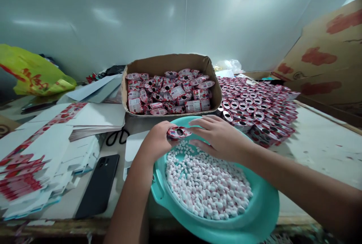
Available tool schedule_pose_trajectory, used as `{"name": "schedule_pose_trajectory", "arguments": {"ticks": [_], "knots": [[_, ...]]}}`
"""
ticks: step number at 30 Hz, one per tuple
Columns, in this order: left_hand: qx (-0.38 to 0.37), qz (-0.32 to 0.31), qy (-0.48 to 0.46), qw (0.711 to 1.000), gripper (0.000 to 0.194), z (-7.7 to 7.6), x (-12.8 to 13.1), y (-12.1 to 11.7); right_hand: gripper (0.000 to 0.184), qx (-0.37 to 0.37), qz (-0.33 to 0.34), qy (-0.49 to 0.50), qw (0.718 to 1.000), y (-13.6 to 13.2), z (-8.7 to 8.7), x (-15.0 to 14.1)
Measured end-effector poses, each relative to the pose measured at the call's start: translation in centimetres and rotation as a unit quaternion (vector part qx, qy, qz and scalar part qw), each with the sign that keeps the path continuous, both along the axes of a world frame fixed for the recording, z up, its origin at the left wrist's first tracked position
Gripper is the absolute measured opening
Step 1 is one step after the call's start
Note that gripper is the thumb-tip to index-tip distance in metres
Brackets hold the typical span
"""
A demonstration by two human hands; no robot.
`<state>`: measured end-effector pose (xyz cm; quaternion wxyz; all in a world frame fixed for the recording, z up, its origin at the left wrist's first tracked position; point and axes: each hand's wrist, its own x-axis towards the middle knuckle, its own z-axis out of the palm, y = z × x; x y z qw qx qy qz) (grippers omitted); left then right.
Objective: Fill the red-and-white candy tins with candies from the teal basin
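My left hand (157,141) is wrapped around a small red-and-pink printed carton (179,132), whose oval top with a dark round hole faces up. Beside it, my right hand (215,137) has its fingers stretched out and apart, fingertips close to the carton's right end; whether they touch it I cannot tell. Both hands are over the far rim of a turquoise plastic basin (264,198). A heap of small white and pinkish candies (210,185) covers much of the basin's bottom.
Behind the basin stands a cardboard box (169,61) full of similar cartons. More cartons (254,104) are packed upright to its right. On the left lie a black phone (97,185), black-handled scissors (117,136), flat printed card blanks (51,138) and a yellow bag (34,70).
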<state>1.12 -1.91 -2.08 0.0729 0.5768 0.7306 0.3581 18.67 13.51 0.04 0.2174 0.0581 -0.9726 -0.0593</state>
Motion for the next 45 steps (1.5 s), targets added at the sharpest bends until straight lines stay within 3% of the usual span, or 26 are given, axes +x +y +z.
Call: {"name": "schedule_pose_trajectory", "arguments": {"ticks": [2, 5, 8, 12, 15, 17, 19, 21, 23, 25, 27, 31, 35, 37, 39, 42, 45], "knots": [[0.028, 0.030, -0.035, 0.999, 0.037, 0.0, -0.7, -0.3, 0.038, -0.053, -0.010, 0.021, 0.998, -0.1, -0.4, -0.4], [0.074, 0.131, -0.089, 0.985, 0.055, 0.1, -2.9, -1.7, 0.039, -0.129, -0.037, 0.028, 0.991, 0.2, -1.0, -0.8], [0.083, 0.216, -0.130, 0.964, 0.057, 0.0, -5.8, -4.3, 0.044, -0.143, -0.062, -0.010, 0.988, 0.7, -1.9, -0.9], [-0.018, 0.238, -0.187, 0.953, 0.058, -1.3, -9.0, -7.4, 0.045, -0.136, -0.033, -0.139, 0.980, 0.7, -3.2, -1.0], [-0.094, 0.214, -0.235, 0.943, 0.076, -2.6, -10.2, -8.3, 0.035, -0.151, -0.014, -0.193, 0.969, 1.2, -2.7, -2.0], [-0.087, 0.207, -0.251, 0.942, 0.090, -2.9, -10.3, -8.3, 0.026, -0.180, -0.021, -0.172, 0.968, 2.2, -1.5, -4.1], [-0.017, 0.206, -0.257, 0.944, 0.091, -2.5, -10.0, -8.0, 0.029, -0.194, -0.048, -0.118, 0.973, 3.4, 0.0, -7.4], [0.119, 0.236, -0.236, 0.935, 0.076, -1.6, -9.4, -7.4, 0.030, -0.208, -0.086, -0.079, 0.971, 4.3, 0.9, -11.6], [0.259, 0.303, -0.185, 0.898, 0.052, -0.5, -8.5, -6.7, 0.043, -0.212, -0.084, -0.065, 0.972, 4.7, 1.0, -16.0], [0.327, 0.361, -0.130, 0.864, 0.037, 0.2, -7.5, -5.9, 0.055, -0.218, -0.062, -0.076, 0.971, 4.5, 0.4, -19.8], [0.322, 0.369, -0.084, 0.868, 0.031, 0.5, -6.4, -5.1, 0.045, -0.227, -0.036, -0.094, 0.969, 4.0, -0.4, -22.8], [0.266, 0.284, -0.067, 0.919, 0.028, -0.1, -5.2, -3.4, 0.034, -0.244, -0.002, -0.101, 0.964, 3.9, -0.5, -25.5], [0.276, 0.238, -0.045, 0.930, 0.035, -0.8, -4.8, -1.9, 0.036, -0.277, -0.028, -0.033, 0.960, 4.2, 1.3, -22.5], [0.313, 0.215, -0.057, 0.923, 0.065, -0.8, -4.2, -1.5, 0.041, -0.301, -0.031, 0.005, 0.953, 3.4, 1.7, -18.8], [0.315, 0.148, -0.129, 0.929, 0.091, -0.6, -3.5, -1.4, 0.042, -0.383, 0.043, 0.016, 0.923, 1.9, 1.7, -14.1], [0.162, 0.023, -0.234, 0.958, 0.072, 0.0, -2.2, -1.6, 0.045, -0.436, 0.103, -0.091, 0.889, -0.1, 1.5, -7.2], [0.051, -0.007, -0.166, 0.985, 0.054, 0.5, -0.9, -1.6, 0.069, -0.337, 0.066, -0.162, 0.925, 0.7, 1.0, -2.4]]}}
